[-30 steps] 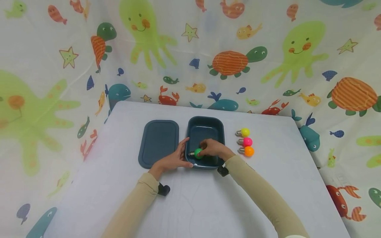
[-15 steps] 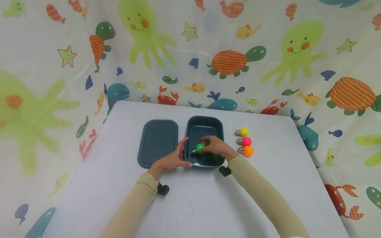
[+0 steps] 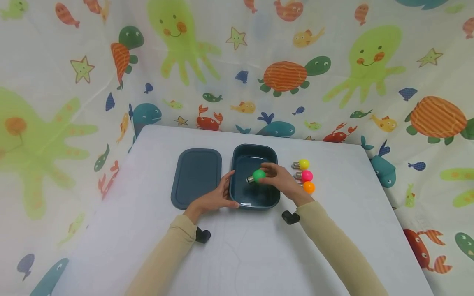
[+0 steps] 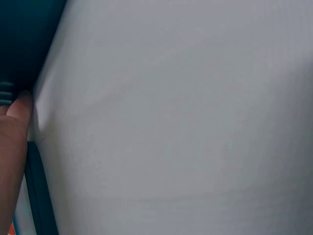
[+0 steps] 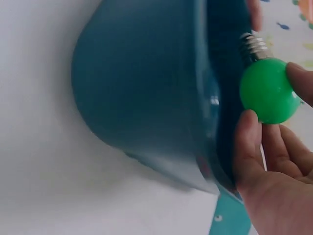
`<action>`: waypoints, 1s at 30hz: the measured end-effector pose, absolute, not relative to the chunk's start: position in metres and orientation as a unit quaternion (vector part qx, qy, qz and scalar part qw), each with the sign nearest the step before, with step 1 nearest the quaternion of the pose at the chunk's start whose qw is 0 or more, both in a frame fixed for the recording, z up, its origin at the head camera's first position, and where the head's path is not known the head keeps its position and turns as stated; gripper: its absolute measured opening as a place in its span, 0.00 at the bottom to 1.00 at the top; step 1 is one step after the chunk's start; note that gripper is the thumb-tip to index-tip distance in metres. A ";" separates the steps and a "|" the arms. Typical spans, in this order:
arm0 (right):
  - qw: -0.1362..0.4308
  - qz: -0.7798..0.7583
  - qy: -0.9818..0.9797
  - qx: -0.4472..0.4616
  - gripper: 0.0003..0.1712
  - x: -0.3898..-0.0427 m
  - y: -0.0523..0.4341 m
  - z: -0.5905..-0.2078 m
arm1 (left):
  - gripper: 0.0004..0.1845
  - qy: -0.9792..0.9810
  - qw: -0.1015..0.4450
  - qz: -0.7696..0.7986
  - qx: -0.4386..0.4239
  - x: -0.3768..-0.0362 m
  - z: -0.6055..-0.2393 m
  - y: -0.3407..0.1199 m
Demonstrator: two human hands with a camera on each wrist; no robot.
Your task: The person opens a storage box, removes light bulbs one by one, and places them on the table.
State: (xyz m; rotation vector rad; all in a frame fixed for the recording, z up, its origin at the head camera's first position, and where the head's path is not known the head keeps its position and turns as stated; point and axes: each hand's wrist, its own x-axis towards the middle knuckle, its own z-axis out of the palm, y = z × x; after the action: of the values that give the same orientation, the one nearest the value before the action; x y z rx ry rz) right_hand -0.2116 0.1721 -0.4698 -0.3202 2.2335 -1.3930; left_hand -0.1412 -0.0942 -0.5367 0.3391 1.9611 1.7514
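The right hand (image 3: 283, 181) pinches a green bulb (image 3: 259, 175) between thumb and fingertips (image 5: 298, 78), its fingers curled around the round globe; the bulb's metal screw base (image 5: 253, 45) points away from the palm. The bulb is held above the interior of the dark blue container (image 3: 254, 196), over its middle and clear of its floor. The left hand (image 3: 214, 199) rests against the container's left wall near the front corner, thumb along the front edge and fingers lying fairly straight up the side, steadying the wall without closing around it. In the left wrist view only the thumb tip (image 4: 19, 105) shows, touching the dark container edge.

Just left of the container, the matching dark blue lid (image 3: 196, 176) lies flat on the white bench (image 3: 240, 255). Just right of the container, three more bulbs lie in a short row: a yellow bulb (image 3: 303, 164) farthest back, a pink bulb (image 3: 306, 176) in the middle, and an orange bulb (image 3: 309, 187) nearest, partly hidden behind the right hand. A sea-creature patterned cloth (image 3: 237, 61) hangs behind and beside the bench.
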 end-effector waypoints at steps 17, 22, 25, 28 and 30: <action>0.183 -0.581 0.793 -0.036 0.42 -0.193 0.224 -0.453 | 0.61 0.725 0.244 0.632 0.123 -0.141 -0.536 -0.093; 0.162 -0.595 0.787 -0.030 0.43 -0.188 0.240 -0.455 | 0.61 0.728 0.243 0.631 0.118 -0.141 -0.536 -0.093; 0.149 -0.598 0.787 -0.035 0.42 -0.185 0.250 -0.455 | 0.61 0.729 0.242 0.630 0.116 -0.140 -0.535 -0.093; 0.146 -0.592 0.792 -0.036 0.43 -0.182 0.259 -0.455 | 0.61 0.729 0.243 0.630 0.114 -0.139 -0.534 -0.093; 0.149 -0.588 0.795 -0.033 0.44 -0.181 0.265 -0.455 | 0.61 0.729 0.244 0.630 0.110 -0.139 -0.534 -0.093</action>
State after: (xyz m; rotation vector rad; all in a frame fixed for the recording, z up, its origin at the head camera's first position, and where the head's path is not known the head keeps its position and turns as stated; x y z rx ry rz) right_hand -0.1813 0.2650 -0.4553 -0.0939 2.2853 -1.6893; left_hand -0.1394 -0.0933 -0.5344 0.3007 1.9895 1.7216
